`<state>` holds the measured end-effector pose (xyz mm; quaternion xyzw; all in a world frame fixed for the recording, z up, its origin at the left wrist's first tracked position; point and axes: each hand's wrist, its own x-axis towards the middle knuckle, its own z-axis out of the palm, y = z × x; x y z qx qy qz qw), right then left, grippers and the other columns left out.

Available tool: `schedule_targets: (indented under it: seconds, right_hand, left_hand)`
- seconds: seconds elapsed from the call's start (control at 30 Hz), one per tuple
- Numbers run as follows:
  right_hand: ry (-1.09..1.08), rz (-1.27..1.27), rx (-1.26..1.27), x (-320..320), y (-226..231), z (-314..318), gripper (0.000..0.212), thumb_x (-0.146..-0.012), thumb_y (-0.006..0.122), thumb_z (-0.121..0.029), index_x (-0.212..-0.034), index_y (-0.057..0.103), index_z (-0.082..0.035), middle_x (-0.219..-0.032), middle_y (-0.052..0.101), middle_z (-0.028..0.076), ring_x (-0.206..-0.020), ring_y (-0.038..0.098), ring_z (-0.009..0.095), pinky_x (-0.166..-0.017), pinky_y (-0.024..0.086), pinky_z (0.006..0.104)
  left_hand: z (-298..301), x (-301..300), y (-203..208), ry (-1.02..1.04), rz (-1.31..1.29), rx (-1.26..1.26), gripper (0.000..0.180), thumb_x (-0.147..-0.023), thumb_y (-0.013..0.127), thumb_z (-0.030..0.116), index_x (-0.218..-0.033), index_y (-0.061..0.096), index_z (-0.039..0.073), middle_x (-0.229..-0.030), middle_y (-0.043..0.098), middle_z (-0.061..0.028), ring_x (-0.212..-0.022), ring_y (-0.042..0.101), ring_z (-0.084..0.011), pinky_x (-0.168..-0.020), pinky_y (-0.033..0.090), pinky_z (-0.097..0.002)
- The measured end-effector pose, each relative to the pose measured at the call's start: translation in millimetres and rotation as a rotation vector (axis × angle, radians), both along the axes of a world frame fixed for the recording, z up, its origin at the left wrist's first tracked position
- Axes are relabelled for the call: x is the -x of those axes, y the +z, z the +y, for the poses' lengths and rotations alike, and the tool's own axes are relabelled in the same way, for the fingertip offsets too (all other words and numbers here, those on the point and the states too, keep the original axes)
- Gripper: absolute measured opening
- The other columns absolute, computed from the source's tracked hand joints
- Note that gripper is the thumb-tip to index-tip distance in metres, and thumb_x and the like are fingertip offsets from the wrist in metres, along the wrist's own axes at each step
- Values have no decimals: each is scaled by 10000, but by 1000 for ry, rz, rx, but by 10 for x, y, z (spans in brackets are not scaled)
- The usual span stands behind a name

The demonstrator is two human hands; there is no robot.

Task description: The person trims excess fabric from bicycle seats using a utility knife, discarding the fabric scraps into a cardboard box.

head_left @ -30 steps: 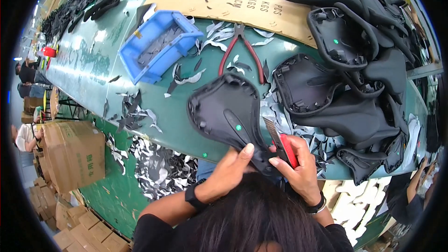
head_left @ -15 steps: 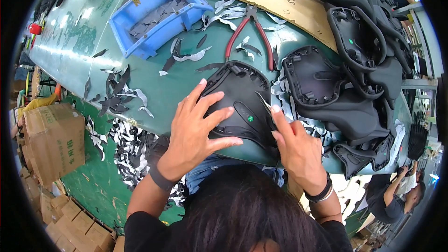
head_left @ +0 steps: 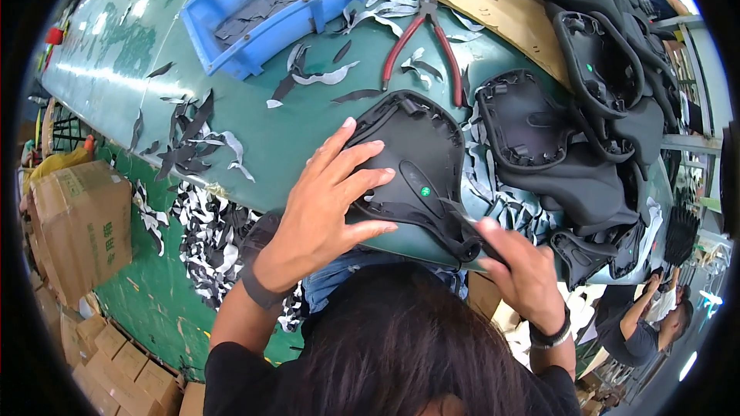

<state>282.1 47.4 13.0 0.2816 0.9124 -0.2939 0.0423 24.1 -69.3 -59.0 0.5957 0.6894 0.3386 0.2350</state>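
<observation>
A black bicycle saddle point(head_left: 401, 156) lies underside up at the near edge of the green table, its wide end away from me and its narrow nose toward me. My left hand point(head_left: 327, 196) rests along the saddle's left side, fingers stretched and spread over the rim. Closed around the dark handle of a slim knife point(head_left: 465, 220) is my right hand point(head_left: 520, 262), just right of the nose. The knife's thin tip reaches over the saddle's inner face near a small green sticker point(head_left: 425, 192). Whether the blade touches the material, I cannot tell.
Red-handled pliers point(head_left: 423, 46) lie beyond the saddle. A blue bin point(head_left: 231, 58) holds dark scraps. More saddles point(head_left: 524, 119) pile up at the right beside cardboard point(head_left: 493, 15). Cut strips point(head_left: 189, 139) litter table and floor. A carton point(head_left: 81, 227) stands left; another person point(head_left: 647, 327) is at far right.
My right hand has drawn back toward me and right, bringing the knife down near the saddle's nose. My left hand stays on the saddle. The view has shifted slightly.
</observation>
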Motion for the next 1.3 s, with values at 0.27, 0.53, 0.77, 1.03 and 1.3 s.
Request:
schedule_targets:
  seconds: [0.27,0.53,0.77,1.03,1.3]
  right_hand:
    - [320,-66,-44,285,-144,50,668,-815,536,-13,-1427,417,-253,-709,475,146,-515,552,298,-465,450,394]
    - [247,-421,7,-196,184,169,573,-835,640,-91,-1377,470,-169,-752,563,180,-572,596,335,-518,491,396]
    - [-226,142,278,82,-388,-117,524,-856,692,-148,-1294,439,-13,-1141,599,248,-936,649,389,-796,525,403]
    - [-666,645,449,157,-502,-65,376,-933,558,-108,-1262,427,18,-1091,641,101,-784,607,137,-675,496,255]
    - [-559,499,637,199,-707,-135,436,-921,622,-162,-1296,462,-6,-1060,615,136,-885,620,184,-810,486,315]
  left_hand:
    - [3,-1,-20,-10,-62,13,529,-589,864,204,-1073,686,89,-1322,552,-77,-1386,332,-358,-1090,345,-454]
    - [-36,-13,19,12,-2,-7,552,-634,847,254,-1121,644,89,-1290,548,-95,-1338,382,-351,-1063,358,-468]
    - [-82,-691,79,696,-882,-3,766,-835,734,97,-1355,200,-80,-1079,620,-203,-923,638,-188,-813,518,-302]
    - [430,155,514,-311,-68,327,405,-917,558,110,-1322,554,108,-1234,608,-114,-1060,578,-281,-929,414,-382]
    - [354,-629,328,250,355,4,175,-809,724,161,-775,593,49,-684,543,-71,-642,540,-273,-576,422,-386]
